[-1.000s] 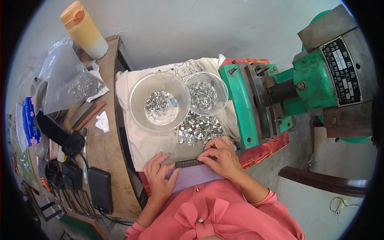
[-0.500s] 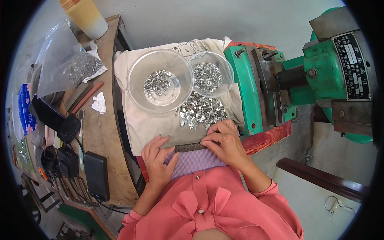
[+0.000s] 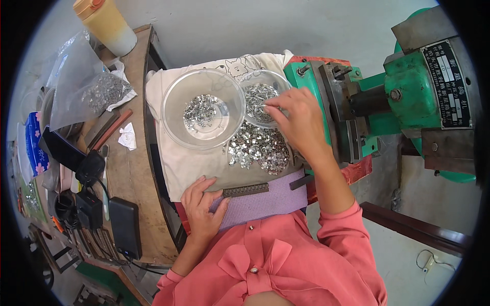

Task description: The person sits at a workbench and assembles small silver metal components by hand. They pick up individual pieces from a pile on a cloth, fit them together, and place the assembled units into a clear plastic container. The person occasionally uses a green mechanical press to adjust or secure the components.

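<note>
A dark notched metal strip [image 3: 246, 190] lies across a purple woven cloth [image 3: 260, 206] in front of me. My left hand [image 3: 202, 206] has thumb and forefinger at the strip's left end, steadying it; the other fingers rest on the cover. Over the right side of a small clear tub [image 3: 255, 122] of thin silver metal pins [image 3: 259, 96], my right hand [image 3: 302, 122] pinches thumb and fingers together. Whatever is between those fingertips is too small to make out. A pile of small flat silver pieces [image 3: 259, 148] lies just below the tub.
A larger clear tub [image 3: 166, 125] with small silver parts [image 3: 200, 113] stands to the left. A short dark bar [image 3: 302, 182] rests on the cloth's right end. The green press [image 3: 413, 94] borders the right. A wooden table [image 3: 133, 178] at left carries a power bank [image 3: 125, 227] and tools.
My right hand has left the strip's right end and moved up and right to the small tub of pins. The left hand stays at the strip, whose notched length now shows.
</note>
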Available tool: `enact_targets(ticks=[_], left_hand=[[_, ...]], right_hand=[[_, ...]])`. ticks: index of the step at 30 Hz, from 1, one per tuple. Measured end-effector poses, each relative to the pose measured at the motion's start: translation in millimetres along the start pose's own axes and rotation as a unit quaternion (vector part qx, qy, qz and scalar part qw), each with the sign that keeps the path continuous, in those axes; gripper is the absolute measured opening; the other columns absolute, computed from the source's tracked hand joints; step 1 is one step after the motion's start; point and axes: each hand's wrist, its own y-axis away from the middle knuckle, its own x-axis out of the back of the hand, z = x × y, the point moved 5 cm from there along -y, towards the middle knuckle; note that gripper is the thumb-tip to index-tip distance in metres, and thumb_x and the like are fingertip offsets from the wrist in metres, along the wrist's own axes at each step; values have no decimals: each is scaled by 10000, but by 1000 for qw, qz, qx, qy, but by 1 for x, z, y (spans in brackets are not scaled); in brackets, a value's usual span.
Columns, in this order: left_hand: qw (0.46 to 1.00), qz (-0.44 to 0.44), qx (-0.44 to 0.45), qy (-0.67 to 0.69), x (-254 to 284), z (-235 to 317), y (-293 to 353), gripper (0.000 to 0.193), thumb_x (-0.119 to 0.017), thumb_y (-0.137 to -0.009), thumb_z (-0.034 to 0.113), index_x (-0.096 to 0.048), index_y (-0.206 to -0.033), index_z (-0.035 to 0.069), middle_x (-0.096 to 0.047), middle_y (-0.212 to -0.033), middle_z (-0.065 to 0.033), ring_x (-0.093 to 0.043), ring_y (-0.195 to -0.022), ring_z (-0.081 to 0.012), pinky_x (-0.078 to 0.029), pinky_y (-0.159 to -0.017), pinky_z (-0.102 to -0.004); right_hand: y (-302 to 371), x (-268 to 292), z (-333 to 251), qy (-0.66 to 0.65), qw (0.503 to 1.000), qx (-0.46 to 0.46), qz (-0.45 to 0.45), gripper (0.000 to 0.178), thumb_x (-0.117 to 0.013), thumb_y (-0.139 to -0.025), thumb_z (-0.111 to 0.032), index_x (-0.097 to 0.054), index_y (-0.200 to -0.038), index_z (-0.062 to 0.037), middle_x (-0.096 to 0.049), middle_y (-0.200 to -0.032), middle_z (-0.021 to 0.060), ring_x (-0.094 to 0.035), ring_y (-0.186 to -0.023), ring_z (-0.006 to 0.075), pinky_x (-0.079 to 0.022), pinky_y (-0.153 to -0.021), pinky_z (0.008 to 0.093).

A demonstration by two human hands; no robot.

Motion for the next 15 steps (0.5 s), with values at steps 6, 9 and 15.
enact_targets(ticks=[6, 9, 15], left_hand=[[1000, 3, -5, -9, 0, 4, -2, 276, -850, -695, 142, -692, -912, 77, -648, -1253, -87, -557, -1257, -340, -348, -1050, -446], [1000, 3, 0, -26, -1, 4, -2, 289, -858, -699, 183, -694, -916, 86, -640, -1252, -76, -556, -1251, -332, -347, -1041, -446], [999, -5, 6, -45, -2, 5, -2, 308, -858, -701, 199, -684, -927, 81, -636, -1253, -78, -542, -1254, -338, -341, -1047, -448]], right_hand=[[-26, -36, 12, 61, 988, 9, -139, 130, -790, -779, -184, -793, -863, -86, -724, -802, 101, -639, -842, 312, -464, -785, 457], [-27, -36, 11, 61, 988, 2, -141, 105, -776, -793, -176, -784, -827, -77, -724, -778, 106, -641, -818, 315, -466, -784, 458], [-21, -25, 15, -15, 994, -53, -97, 117, -765, -811, -193, -764, -819, -76, -714, -777, 117, -651, -822, 310, -477, -796, 443]])
